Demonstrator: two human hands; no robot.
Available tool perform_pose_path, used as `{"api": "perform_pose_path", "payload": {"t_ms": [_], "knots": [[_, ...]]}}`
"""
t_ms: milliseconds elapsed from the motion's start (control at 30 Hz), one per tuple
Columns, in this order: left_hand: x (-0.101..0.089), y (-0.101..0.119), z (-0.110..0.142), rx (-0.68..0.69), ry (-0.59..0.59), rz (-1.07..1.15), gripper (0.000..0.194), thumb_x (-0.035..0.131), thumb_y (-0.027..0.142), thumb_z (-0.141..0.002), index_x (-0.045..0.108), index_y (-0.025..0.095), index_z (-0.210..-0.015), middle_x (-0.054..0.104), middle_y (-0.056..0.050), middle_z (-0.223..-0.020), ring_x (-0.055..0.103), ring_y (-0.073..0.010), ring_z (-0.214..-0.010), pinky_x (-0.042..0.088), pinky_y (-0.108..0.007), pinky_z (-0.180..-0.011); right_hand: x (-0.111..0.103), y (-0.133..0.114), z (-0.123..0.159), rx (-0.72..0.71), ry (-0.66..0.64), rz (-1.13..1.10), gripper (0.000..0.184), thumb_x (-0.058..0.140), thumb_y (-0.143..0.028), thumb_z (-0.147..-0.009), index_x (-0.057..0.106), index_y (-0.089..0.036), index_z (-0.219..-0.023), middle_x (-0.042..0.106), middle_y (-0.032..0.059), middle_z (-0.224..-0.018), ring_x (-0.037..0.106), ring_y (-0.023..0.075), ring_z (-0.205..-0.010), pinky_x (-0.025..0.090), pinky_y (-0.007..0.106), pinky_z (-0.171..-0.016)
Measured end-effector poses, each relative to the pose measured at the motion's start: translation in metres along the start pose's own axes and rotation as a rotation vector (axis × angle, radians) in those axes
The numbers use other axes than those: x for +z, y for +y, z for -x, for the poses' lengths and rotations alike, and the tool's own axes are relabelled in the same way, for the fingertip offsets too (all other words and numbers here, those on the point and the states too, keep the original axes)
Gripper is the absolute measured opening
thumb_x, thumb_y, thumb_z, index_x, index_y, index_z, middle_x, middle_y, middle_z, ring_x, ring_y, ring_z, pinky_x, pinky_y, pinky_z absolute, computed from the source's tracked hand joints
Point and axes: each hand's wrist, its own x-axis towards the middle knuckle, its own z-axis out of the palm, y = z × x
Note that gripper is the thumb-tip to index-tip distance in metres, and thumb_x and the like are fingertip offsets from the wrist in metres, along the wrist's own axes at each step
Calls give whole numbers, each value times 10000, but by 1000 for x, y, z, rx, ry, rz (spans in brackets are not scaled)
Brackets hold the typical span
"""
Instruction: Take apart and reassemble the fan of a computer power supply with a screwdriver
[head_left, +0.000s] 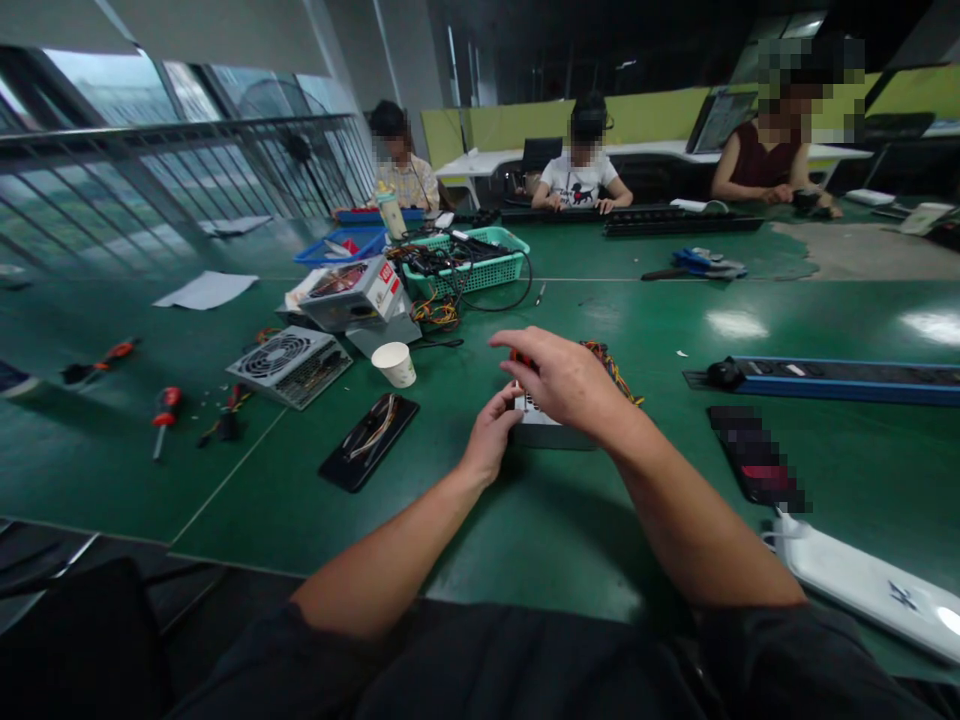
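A grey power supply unit (546,430) with coloured wires (616,372) trailing from its far side lies on the green table (570,520) in front of me. My left hand (491,435) grips its near left side. My right hand (559,378) is closed over its top, fingers curled round something red that looks like a tool handle (520,358); most of it is hidden.
To the left lie a paper cup (395,363), a black panel (369,441), another fan-side power supply (289,365) and red screwdrivers (166,404). A green basket (466,258) of cables stands further back. A power strip (840,378) and white object (870,585) lie right. Three people sit opposite.
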Motion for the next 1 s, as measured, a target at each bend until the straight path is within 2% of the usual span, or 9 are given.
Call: {"api": "perform_pose_path", "payload": {"t_ms": [67,167,233,367,467,533,700,867,1000], "knots": [[1,1,0,-3,11,11,318,622,192,-743,719,234,-1042,684,-25,-1271,498,-266,-1344,313,-428,-1171,-7,2,1,-21,-49,-9,264,498,-240,-992,617,-204,-1225,677,85,-1154,629,208,-1026,470,329,-917],[1,1,0,-16,13,34,352,623,175,-729,723,235,-1061,652,-27,-1332,477,-273,-1366,302,-428,-1179,-17,3,3,-56,-98,-33,321,476,-199,-989,560,-174,-1297,653,108,-1240,614,209,-1101,457,321,-943],[2,0,-1,-20,18,42,373,623,170,-725,727,235,-1077,641,-30,-1352,463,-278,-1379,297,-429,-1183,-18,4,3,-68,-110,-15,307,487,-191,-983,567,-171,-1279,663,102,-1218,623,205,-1071,459,309,-912],[2,1,-1,-26,30,37,409,616,167,-715,728,231,-1104,640,-34,-1356,460,-278,-1382,290,-429,-1186,-10,2,-1,18,-20,152,174,576,-261,-956,633,-172,-1094,684,73,-1015,631,206,-893,454,304,-785],[3,2,-1,-32,45,30,408,619,171,-702,732,216,-1091,644,-42,-1350,469,-280,-1373,294,-425,-1184,-5,0,-2,70,24,223,156,586,-306,-956,647,-177,-1020,677,74,-957,627,209,-866,449,306,-767],[3,3,0,-31,43,31,392,625,177,-701,732,209,-1076,642,-46,-1355,479,-284,-1365,306,-423,-1176,-7,-2,0,45,-6,198,164,552,-282,-971,648,-177,-1053,682,86,-1009,633,210,-914,455,305,-799],[3,4,1,-23,21,28,384,620,174,-729,724,208,-1097,625,-48,-1384,478,-283,-1370,308,-424,-1173,-19,-5,7,-41,-120,87,320,452,-207,-999,552,-163,-1299,672,109,-1243,641,213,-1069,459,309,-881],[2,4,1,-2,-12,29,370,618,175,-752,719,204,-1107,620,-51,-1397,492,-285,-1360,320,-430,-1165,-9,-9,1,35,-63,186,202,562,-317,-971,612,-191,-1121,720,62,-986,656,209,-840,427,305,-706],[1,3,1,-16,27,-8,371,639,190,-742,727,209,-1102,647,-50,-1362,511,-287,-1343,337,-431,-1157,1,-13,-2,107,9,252,212,553,-375,-976,627,-184,-1034,708,72,-936,646,213,-826,413,310,-702]]}}
